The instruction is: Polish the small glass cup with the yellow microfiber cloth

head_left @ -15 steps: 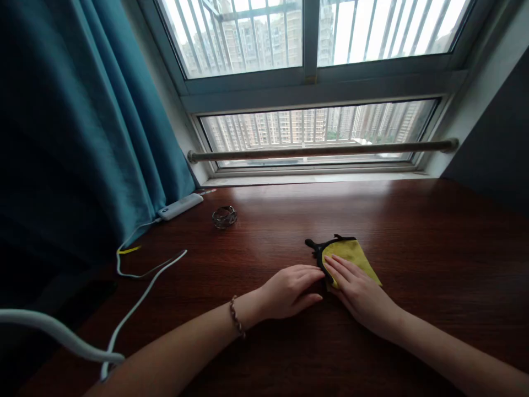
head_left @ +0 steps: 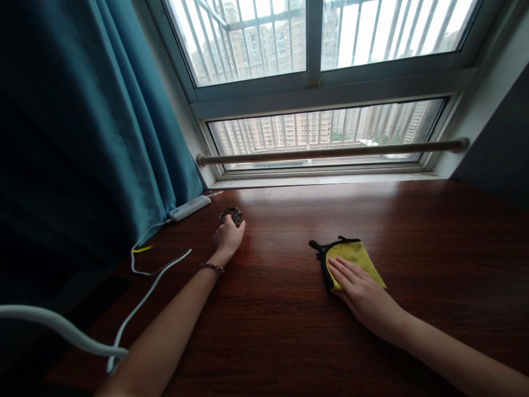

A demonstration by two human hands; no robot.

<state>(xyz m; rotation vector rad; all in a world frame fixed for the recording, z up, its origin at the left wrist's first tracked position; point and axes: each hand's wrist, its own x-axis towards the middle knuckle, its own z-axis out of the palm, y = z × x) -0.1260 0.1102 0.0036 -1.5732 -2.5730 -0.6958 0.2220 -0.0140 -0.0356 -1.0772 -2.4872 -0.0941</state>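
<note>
My left hand (head_left: 230, 236) reaches out over the left part of the table, its fingers closed at the near side of a dark openwork metal bracelet (head_left: 237, 214). Most of those fingertips are hidden behind the back of the hand. A folded yellow cloth with black edging (head_left: 359, 255) lies right of the middle. On top of it rests my right hand (head_left: 363, 292), open, with straight fingers pressed flat on the yellow face. A black loop sticks out at the cloth's far left corner.
A white power strip (head_left: 190, 208) lies by the blue curtain (head_left: 152, 165). White cables (head_left: 142, 306) run along the left side of the brown table (head_left: 281, 331). Across the window behind runs a horizontal rail (head_left: 330, 153).
My left hand has left the cloth's edge and moved far left and forward to the metal bracelet. The right hand stays flat on the cloth. The view has shifted slightly.
</note>
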